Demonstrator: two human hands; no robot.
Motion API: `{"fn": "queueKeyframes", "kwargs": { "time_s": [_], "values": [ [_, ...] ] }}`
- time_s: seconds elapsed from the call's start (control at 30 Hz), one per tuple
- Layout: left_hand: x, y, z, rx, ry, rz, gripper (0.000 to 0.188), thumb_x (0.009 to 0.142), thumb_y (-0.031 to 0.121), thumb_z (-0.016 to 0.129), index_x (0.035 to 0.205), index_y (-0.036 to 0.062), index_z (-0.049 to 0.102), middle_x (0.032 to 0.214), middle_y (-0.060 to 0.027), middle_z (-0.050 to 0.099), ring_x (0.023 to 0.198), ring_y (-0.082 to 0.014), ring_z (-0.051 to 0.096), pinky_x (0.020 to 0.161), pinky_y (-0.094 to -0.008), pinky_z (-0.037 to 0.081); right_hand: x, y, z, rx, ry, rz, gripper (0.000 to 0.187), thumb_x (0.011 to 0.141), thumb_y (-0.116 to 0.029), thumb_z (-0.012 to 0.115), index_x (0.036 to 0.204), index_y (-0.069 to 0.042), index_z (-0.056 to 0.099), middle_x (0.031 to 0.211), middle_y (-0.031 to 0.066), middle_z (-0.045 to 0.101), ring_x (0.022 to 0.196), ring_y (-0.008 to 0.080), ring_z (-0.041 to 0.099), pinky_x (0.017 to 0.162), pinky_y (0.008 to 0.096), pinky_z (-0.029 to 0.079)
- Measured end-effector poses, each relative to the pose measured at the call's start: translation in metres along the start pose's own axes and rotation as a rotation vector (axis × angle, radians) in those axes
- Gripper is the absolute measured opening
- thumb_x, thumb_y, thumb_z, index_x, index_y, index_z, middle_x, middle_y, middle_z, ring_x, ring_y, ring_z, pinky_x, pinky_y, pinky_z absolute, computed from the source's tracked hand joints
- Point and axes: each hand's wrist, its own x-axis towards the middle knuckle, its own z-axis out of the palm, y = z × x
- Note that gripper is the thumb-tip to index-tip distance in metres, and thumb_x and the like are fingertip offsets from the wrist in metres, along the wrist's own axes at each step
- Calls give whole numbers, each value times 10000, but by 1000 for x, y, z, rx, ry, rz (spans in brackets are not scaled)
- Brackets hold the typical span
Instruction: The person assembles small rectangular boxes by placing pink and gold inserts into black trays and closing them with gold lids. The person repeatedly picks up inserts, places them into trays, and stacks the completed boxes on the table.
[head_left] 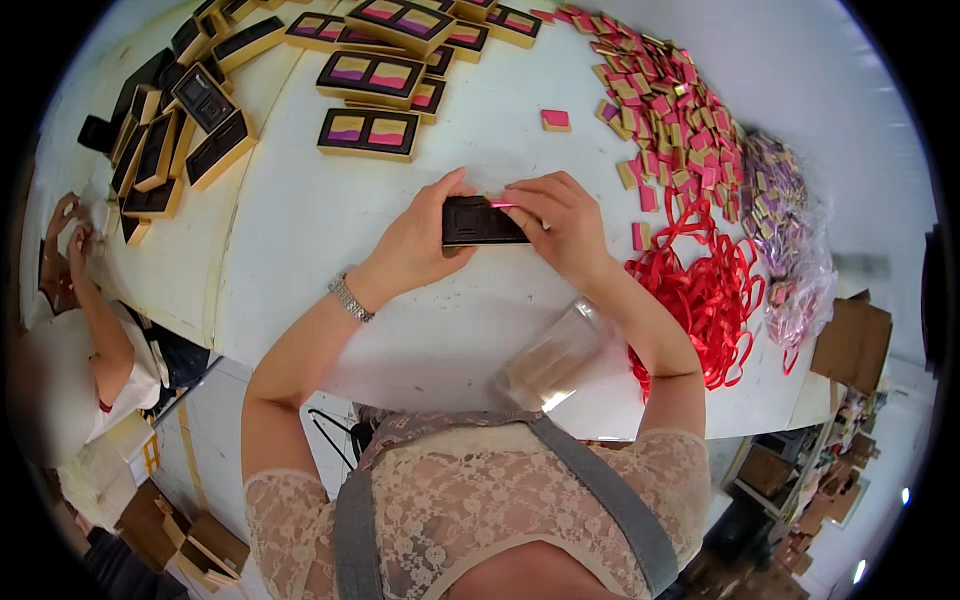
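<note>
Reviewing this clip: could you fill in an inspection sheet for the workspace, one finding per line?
Surface: white table, a seam running through its left part.
Things being handled: dark box and small pink piece.
Hands: left hand grips the box's left end; right hand pinches the piece at the box's far side.
Clutter: heap of pink-and-gold pieces, red ribbon, clear plastic container, stacked gold-sided boxes.
Cables: thin black line below the near edge; cannot tell whether it is a cable.
Surroundings: co-worker at left; cardboard box at right.
</note>
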Motion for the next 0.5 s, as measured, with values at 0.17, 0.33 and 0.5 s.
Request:
{"fn": "queueKeyframes", "kwargs": {
  "time_s": [0.17, 0.33, 0.5],
  "values": [
    [-3, -1, -1, 12, -16, 7, 922, 743, 65, 800, 1486, 49, 255, 1418, -181, 461, 1250, -329, 509, 989, -389, 481, -6, -23, 13, -178, -175, -250, 297, 827, -226, 696, 1074, -61, 703, 1137, 59, 668, 1106, 283, 580, 935, 419, 473],
    [-3, 9, 1, 562, -25, 263, 665, 805, 124, 747, 1407, 78, 469, 1486, -171, 416, 1284, -361, 466, 1015, -409, 470, -12, -20, -3, -230, -307, -269, 369, 887, -339, 660, 1165, -99, 693, 1235, 103, 632, 1258, 311, 477, 1046, 456, 398],
    [0, 9, -1, 522, -80, 276, 542, 837, 168, 709, 1352, 118, 548, 1512, -119, 403, 1325, -351, 427, 1046, -419, 445, 26, 139, -34, -556, 115, 238, 248, 909, -249, 629, 1106, -111, 692, 1053, 84, 691, 1040, 261, 593, 873, 499, 454]
  ]
}}
